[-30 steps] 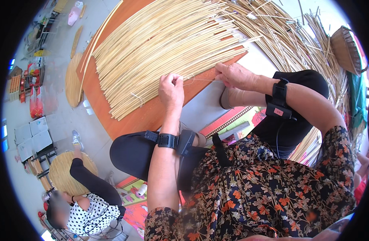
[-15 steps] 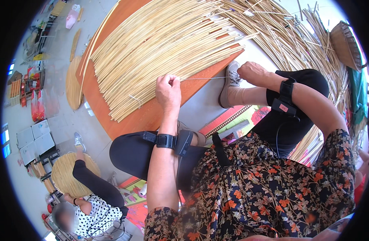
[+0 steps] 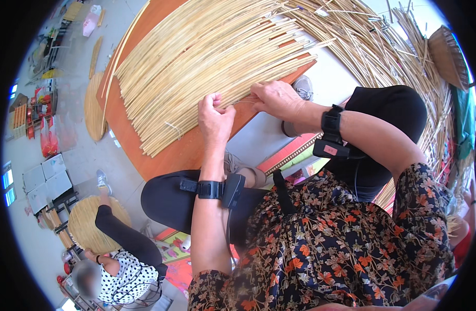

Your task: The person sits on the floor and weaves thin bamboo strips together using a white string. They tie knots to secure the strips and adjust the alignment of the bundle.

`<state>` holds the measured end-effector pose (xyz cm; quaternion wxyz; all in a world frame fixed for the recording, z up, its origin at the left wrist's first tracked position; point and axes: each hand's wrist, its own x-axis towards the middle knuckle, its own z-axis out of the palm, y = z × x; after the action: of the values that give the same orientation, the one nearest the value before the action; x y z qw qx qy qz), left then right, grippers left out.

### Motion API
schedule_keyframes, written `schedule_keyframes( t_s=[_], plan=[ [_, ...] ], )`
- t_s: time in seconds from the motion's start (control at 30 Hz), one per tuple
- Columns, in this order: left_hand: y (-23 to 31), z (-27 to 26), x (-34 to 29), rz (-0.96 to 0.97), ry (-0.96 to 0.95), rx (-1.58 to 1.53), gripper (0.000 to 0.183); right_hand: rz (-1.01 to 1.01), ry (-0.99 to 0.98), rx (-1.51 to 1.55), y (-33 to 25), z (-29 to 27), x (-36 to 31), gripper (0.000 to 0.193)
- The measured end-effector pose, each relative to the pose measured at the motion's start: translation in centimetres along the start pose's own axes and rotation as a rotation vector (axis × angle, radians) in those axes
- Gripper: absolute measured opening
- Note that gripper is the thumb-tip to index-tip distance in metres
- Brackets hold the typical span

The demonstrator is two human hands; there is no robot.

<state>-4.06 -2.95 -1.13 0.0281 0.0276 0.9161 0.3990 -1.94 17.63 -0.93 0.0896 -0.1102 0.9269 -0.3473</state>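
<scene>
A mat of pale, straight reed-like stalks (image 3: 191, 67) lies side by side across an orange-brown board (image 3: 145, 163). My left hand (image 3: 215, 122) is over the mat's near edge, its fingers curled around a thin string (image 3: 243, 100) and the thumb a little off the index finger. Just to its right, my right hand (image 3: 280, 99) pinches the same string close to the stalks. A short stretch of string runs between both hands. Another tied loop of string (image 3: 175, 130) sits on the stalks near their left end.
A large heap of loose stalks (image 3: 362, 46) spreads at the upper right, beside a woven basket (image 3: 448, 57). At the lower left another person (image 3: 126, 277) sits by a round stalk mat (image 3: 93, 220). An oval mat (image 3: 94, 109) lies left of the board.
My right hand has come in leftward from out by the shoe to beside my left hand, shortening the string between them. My left thumb and fingers have parted slightly.
</scene>
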Motion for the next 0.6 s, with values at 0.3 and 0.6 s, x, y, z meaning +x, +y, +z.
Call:
schedule_keyframes(
  t_s=[0.3,0.6],
  plan=[
    [1.0,0.0,-0.6,0.138,0.036,0.236,0.045,0.037,-0.017,-0.140,-0.9,0.4,0.5,0.017],
    [0.6,0.1,-0.3,0.155,0.050,0.230,0.041,0.070,-0.013,-0.053,-0.8,-0.1,-0.4,0.016]
  ],
)
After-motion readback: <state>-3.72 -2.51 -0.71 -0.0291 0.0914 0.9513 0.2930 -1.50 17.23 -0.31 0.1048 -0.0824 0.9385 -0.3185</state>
